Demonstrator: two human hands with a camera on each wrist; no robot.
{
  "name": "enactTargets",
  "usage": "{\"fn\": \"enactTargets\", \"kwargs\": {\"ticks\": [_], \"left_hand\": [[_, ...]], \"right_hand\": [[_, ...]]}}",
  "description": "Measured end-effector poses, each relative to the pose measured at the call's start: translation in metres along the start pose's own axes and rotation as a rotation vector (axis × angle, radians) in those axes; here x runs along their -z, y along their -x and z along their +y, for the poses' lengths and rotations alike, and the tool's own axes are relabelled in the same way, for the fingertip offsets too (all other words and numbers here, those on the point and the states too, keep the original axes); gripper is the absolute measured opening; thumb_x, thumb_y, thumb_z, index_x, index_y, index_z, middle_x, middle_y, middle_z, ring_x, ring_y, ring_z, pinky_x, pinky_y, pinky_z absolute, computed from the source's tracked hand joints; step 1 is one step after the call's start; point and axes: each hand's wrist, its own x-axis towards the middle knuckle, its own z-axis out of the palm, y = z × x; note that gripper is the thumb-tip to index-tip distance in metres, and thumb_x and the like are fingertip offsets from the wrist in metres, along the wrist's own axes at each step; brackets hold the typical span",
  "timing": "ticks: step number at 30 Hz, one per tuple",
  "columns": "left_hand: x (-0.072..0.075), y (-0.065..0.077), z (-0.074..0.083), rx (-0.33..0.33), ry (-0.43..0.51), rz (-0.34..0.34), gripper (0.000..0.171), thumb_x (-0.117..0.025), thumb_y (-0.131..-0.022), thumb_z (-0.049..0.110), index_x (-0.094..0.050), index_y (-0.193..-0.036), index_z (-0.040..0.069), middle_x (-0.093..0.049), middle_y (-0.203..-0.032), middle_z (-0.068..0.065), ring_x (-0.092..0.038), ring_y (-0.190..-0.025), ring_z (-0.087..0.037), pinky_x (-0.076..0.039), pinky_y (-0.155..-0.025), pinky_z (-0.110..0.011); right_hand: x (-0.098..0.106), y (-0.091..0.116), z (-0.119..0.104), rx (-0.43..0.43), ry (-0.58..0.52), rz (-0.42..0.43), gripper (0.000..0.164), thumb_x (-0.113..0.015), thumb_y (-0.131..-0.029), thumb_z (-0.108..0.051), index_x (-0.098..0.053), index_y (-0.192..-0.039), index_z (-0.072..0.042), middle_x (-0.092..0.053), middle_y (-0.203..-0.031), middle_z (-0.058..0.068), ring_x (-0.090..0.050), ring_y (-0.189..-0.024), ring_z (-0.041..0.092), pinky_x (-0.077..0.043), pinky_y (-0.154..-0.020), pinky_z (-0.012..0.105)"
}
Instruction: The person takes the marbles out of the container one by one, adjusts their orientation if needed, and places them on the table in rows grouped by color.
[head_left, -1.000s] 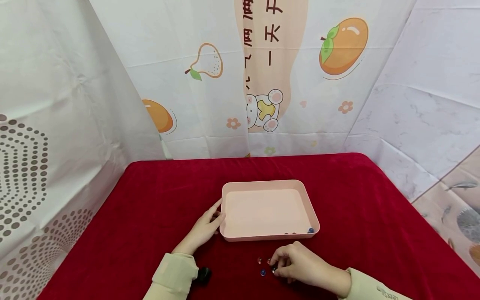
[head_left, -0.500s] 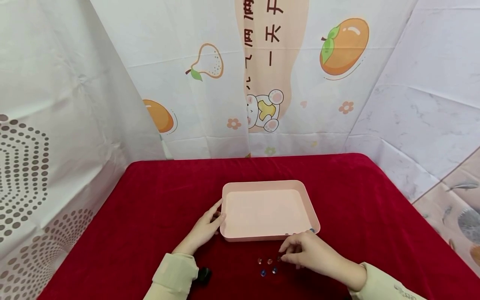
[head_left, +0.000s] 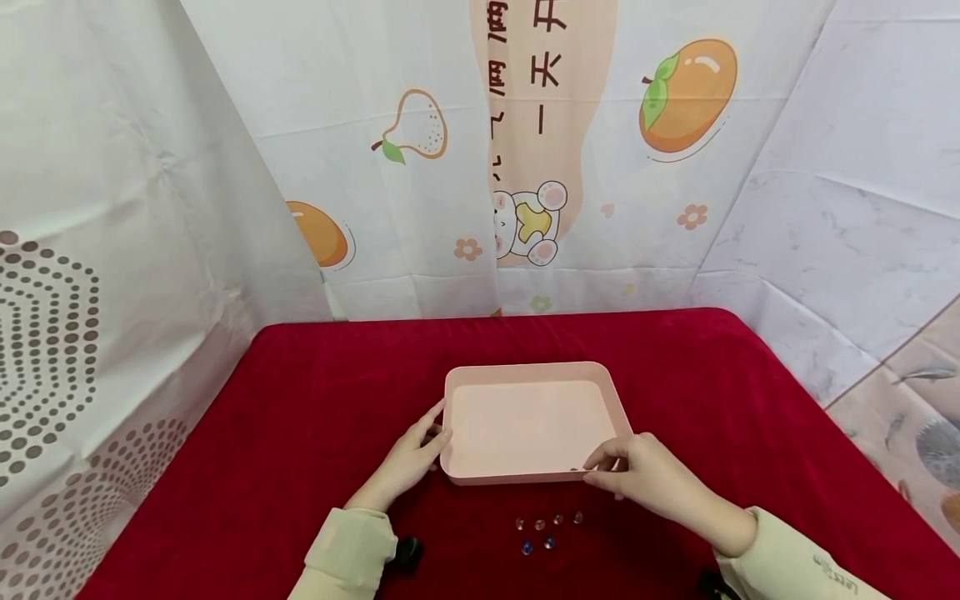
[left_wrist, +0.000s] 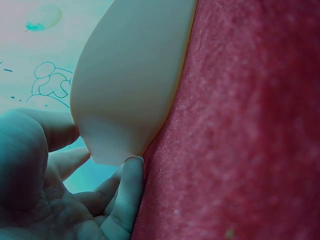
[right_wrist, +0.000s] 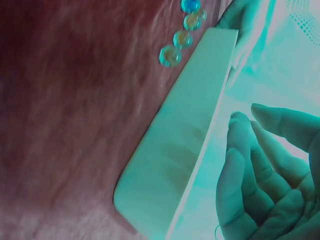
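A pale pink tray (head_left: 525, 479) lies on the red cloth. My left hand (head_left: 411, 457) grips its left end; in the left wrist view, fingers (left_wrist: 131, 187) touch the wall from rim to base. My right hand (head_left: 637, 475) is over the near right rim, fingertips just at the edge. In the right wrist view, thumb and fingers stand apart with nothing between them. Several small faceted gems, some blue (head_left: 527, 547) and some clear to reddish (head_left: 558, 519), lie in two short rows before the tray. A dark bit of a gem (head_left: 574, 469) shows inside the near wall.
The red cloth (head_left: 345, 375) covers the table, with printed curtains (head_left: 420, 208) around its back and sides. A black object (head_left: 407, 552) sits by the left cuff, and another dark one (head_left: 716, 583) by the right sleeve.
My right hand has let go of gems on the cloth, so the rows have grown rightward, and has moved up and right to the tray's rim. The left hand has stayed put.
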Motion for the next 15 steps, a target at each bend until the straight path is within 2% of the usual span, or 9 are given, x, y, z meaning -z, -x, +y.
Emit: {"fn": "enactTargets", "kwargs": {"ticks": [3, 7, 15], "left_hand": [[0.000, 0.000, 0.000, 0.000, 0.003, 0.003, 0.059, -0.054, -0.103, 0.023, -0.031, -0.156, 0.012, -0.058, -0.118, -0.016, -0.059, -0.088, -0.017, -0.053, -0.067, -0.031], [0.000, 0.001, 0.000, 0.007, 0.006, 0.003, 0.059, -0.054, -0.103, 0.024, -0.031, -0.156, 0.013, -0.057, -0.119, -0.016, -0.059, -0.089, -0.017, -0.054, -0.067, -0.031], [-0.001, 0.000, 0.000, -0.002, 0.012, -0.004, 0.059, -0.054, -0.103, 0.025, -0.031, -0.156, 0.010, -0.056, -0.120, -0.017, -0.059, -0.090, -0.019, -0.054, -0.067, -0.034]], "right_hand": [[0.004, -0.001, 0.003, -0.012, 0.112, 0.057, 0.009, -0.076, -0.086, -0.017, -0.077, -0.089, -0.009, -0.070, -0.073, -0.007, -0.056, -0.056, 0.000, -0.050, -0.055, 0.021], [0.008, -0.003, 0.009, -0.076, 0.257, 0.118, 0.005, -0.076, -0.084, -0.017, -0.077, -0.085, -0.013, -0.067, -0.070, -0.012, -0.055, -0.061, -0.002, -0.048, -0.058, 0.020], [0.014, -0.006, 0.022, -0.145, 0.343, 0.151, 0.004, -0.072, -0.082, -0.013, -0.076, -0.080, -0.013, -0.064, -0.066, -0.011, -0.050, -0.057, 0.002, -0.043, -0.056, 0.021]]}}
